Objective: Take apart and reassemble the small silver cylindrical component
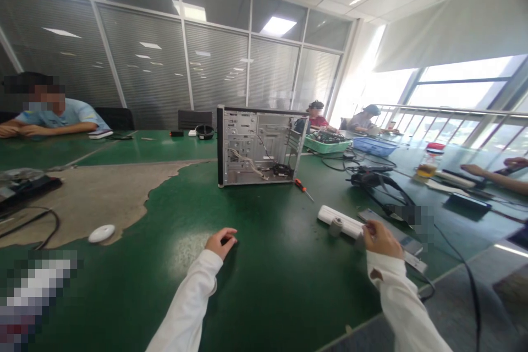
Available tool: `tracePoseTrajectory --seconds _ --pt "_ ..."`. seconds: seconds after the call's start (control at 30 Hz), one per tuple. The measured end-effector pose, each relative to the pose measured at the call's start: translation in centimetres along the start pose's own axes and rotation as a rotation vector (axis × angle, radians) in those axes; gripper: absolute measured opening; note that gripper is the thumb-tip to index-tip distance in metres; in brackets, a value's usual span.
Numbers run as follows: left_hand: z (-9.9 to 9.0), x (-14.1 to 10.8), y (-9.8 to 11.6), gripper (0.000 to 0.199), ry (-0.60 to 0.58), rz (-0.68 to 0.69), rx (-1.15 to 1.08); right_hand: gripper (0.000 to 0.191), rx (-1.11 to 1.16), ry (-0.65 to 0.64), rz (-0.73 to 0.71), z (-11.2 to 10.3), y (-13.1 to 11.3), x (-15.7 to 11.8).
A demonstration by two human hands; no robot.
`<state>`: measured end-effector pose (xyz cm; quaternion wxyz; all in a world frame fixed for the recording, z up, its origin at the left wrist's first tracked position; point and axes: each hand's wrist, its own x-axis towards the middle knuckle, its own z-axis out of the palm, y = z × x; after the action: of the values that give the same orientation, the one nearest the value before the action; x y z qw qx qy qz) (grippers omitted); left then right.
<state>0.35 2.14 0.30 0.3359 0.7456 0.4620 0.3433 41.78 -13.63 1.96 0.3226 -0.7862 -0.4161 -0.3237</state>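
Observation:
An open computer case (pixel 262 146) stands upright on the green table, with cables and a dark fan showing inside. Just off its lower right corner lies an orange-handled screwdriver (pixel 304 190). My left hand (pixel 221 242) rests on the table in front of the case, fingers curled but apart, with nothing in it. Over on the right, my right hand (pixel 381 239) is closed at the near end of a long white object (pixel 340 221); what its fingers hold is hidden. A small grey cylinder (pixel 335 226) sits against the white object, and a flat grey device (pixel 408 239) lies beside that hand.
Green (pixel 328 146) and blue baskets (pixel 373 146) stand behind the case on the right. A black headset (pixel 377 181), cables and a jar (pixel 429 160) lie nearer. A white round object (pixel 101 233) is at left. Several people sit around the table.

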Motion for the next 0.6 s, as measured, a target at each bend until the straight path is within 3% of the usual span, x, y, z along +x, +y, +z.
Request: tracePoseTrajectory --seconds 0.3,0.43,0.6 --pt "0.2 0.0 -0.3 0.021 0.021 0.001 0.013 0.028 -0.064 -0.139 0.018 2.1 3.6 -0.6" --pt "0.2 0.1 -0.3 0.021 0.027 -0.003 0.016 0.027 -0.042 -0.168 -0.003 2.0 3.7 -0.6" --pt "0.2 0.2 -0.4 0.022 0.029 -0.003 0.019 0.028 -0.027 -0.097 -0.032 1.0 2.9 -1.0"
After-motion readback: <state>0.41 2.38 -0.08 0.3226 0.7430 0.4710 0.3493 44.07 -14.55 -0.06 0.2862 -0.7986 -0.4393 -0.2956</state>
